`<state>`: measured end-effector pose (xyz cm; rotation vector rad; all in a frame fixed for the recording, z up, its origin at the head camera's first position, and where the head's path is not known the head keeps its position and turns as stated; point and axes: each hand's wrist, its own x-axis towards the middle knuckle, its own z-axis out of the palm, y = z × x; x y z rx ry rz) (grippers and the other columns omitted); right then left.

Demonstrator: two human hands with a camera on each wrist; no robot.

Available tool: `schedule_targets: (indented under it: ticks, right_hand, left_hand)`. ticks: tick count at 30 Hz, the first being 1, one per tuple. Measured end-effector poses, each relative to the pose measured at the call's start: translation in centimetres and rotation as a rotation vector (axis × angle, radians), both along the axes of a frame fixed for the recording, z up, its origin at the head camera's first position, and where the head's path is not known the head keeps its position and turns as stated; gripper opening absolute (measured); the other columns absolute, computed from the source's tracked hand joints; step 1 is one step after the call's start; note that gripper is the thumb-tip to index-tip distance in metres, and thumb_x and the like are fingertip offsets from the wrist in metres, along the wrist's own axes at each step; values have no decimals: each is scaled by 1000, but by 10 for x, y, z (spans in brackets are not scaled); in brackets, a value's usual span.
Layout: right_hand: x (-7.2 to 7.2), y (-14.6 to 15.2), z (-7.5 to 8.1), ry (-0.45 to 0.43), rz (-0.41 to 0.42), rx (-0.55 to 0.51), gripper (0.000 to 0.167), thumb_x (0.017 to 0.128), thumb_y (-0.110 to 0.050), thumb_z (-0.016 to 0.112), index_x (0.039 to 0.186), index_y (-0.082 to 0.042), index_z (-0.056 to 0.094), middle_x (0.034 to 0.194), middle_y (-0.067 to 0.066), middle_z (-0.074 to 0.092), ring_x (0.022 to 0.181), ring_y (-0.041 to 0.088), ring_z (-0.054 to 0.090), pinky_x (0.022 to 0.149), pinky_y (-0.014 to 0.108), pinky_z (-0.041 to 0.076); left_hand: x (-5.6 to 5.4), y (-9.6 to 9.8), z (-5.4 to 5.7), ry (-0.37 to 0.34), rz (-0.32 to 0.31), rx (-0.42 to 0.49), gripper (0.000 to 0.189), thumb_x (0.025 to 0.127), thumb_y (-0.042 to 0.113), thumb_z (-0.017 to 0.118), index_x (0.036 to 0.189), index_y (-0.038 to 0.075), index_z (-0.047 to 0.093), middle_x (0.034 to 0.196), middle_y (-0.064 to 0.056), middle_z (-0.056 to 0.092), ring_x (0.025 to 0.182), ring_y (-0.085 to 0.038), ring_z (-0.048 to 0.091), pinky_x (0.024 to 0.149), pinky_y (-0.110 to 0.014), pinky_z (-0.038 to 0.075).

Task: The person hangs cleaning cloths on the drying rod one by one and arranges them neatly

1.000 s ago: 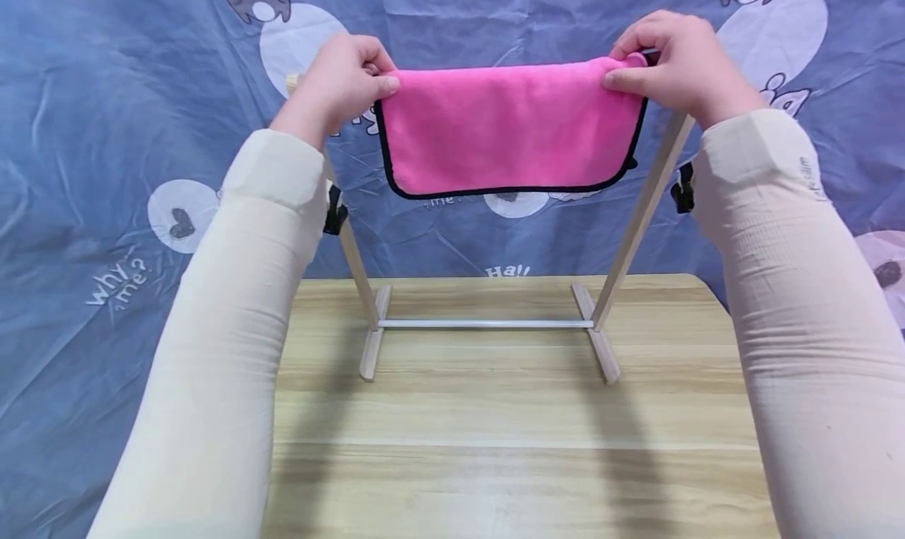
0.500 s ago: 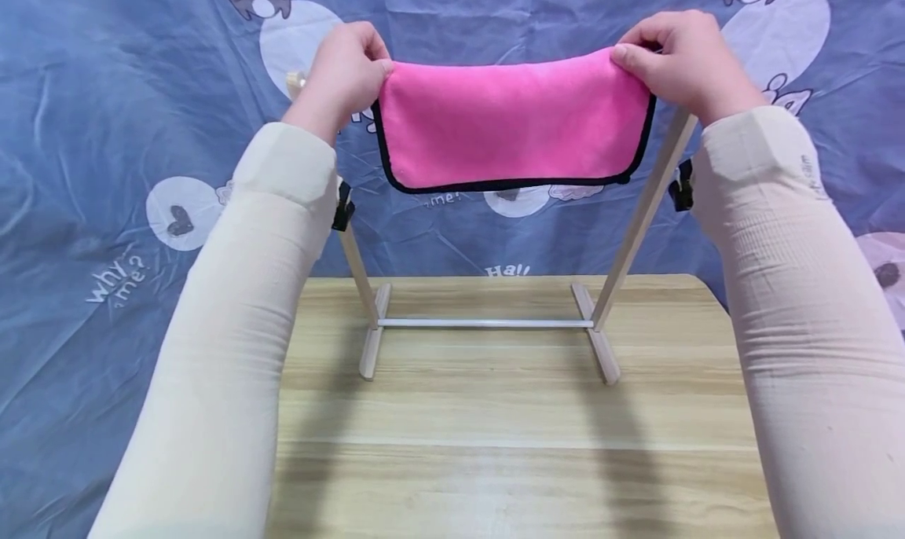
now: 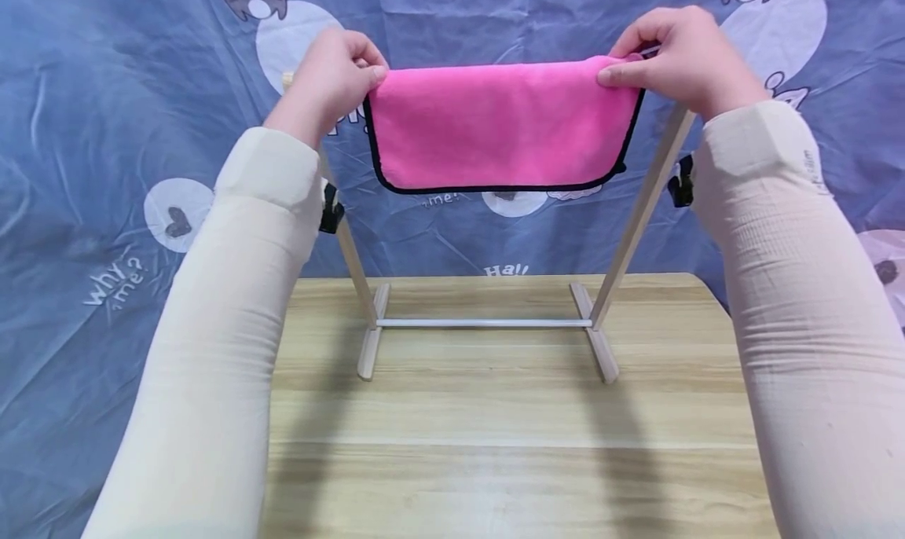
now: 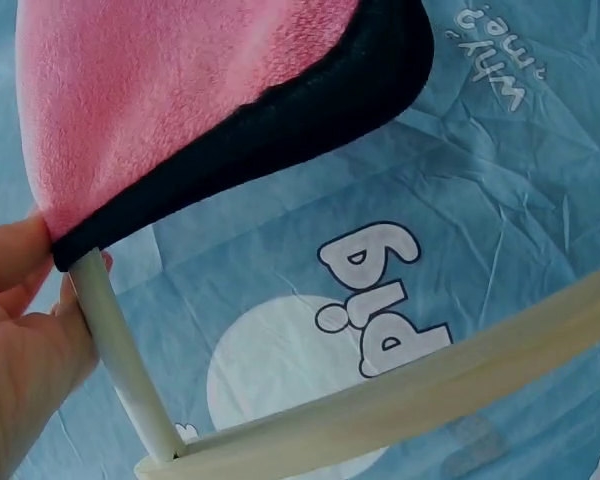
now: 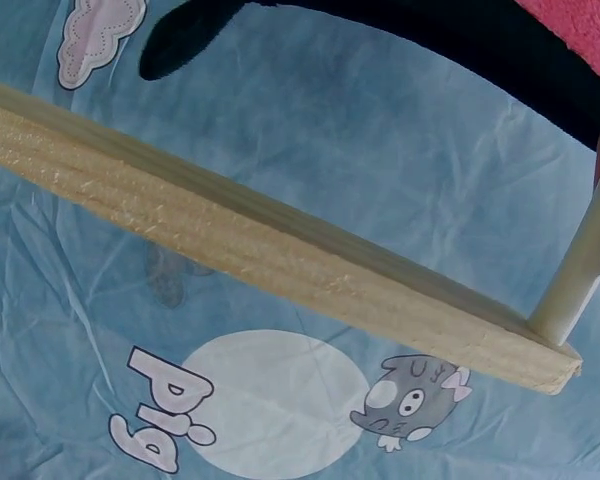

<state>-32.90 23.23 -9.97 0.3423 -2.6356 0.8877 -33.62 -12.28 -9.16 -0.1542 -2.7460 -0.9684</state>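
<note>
A pink towel point(image 3: 495, 130) with black edging hangs folded over the top rod point(image 4: 125, 350) of a wooden rack. My left hand point(image 3: 328, 75) pinches its upper left corner between thumb and fingers, beside where the rod comes out in the left wrist view. At the upper right corner, my right hand point(image 3: 689, 60) grips the towel with the thumb in front. In the right wrist view only a sliver of that hand shows at the right edge, by the rod's end point(image 5: 580, 270). Most of the top rod is hidden under the towel.
The rack's right post point(image 3: 639, 217) and left post rise from two wooden feet. A white lower bar point(image 3: 484, 323) joins them near the wood-grain table point(image 3: 488, 476). Behind hangs a blue cloth point(image 3: 85, 170) with pig prints.
The left hand and the towel's left side have shifted slightly left. The towel's top edge, raised and sagging half a second ago, is lower at the right corner and straighter now.
</note>
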Motion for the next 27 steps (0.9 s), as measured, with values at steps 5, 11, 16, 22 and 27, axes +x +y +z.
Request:
schedule_targets:
  ticks: [5,11,16,22,27]
  right_hand:
    - [0,-4,4,-36,-21,64,27,76,-40,73,89,-18,65,79,-8,54,77,11,39,69,28,30]
    - [-3,-6,5,-42,-16,82,19,76,-38,73,83,-23,64,65,-18,53,74,10,40,66,25,31]
    - [-4,-9,2,-31,-38,102,19,79,-41,70,86,-25,63,71,-16,52,75,12,39,67,28,32]
    - [-6,-16,-6,49,-33,140,27,80,-42,68,93,-18,64,72,-13,52,73,11,40,66,26,31]
    - [0,-23,-22,355,-41,100,39,82,-34,64,107,-4,66,99,5,61,92,14,48,81,19,35]
  left_hand:
    - [1,-4,-2,1,-46,-58,25,95,22,49,112,12,65,102,4,54,96,-8,43,81,-20,37]
    - [-1,-8,-8,63,-98,-178,29,94,21,52,119,11,63,115,-2,56,104,-10,46,87,-24,40]
    - [-3,-9,-13,143,-114,-262,27,93,16,53,116,6,63,116,-6,53,104,-18,44,87,-28,36]
    - [-2,-13,-24,283,-107,-210,25,92,11,54,113,2,64,121,-10,54,115,-21,44,101,-30,32]
    - [2,-14,-43,558,-136,-76,25,89,9,54,109,-1,64,122,-14,54,119,-23,45,103,-28,32]
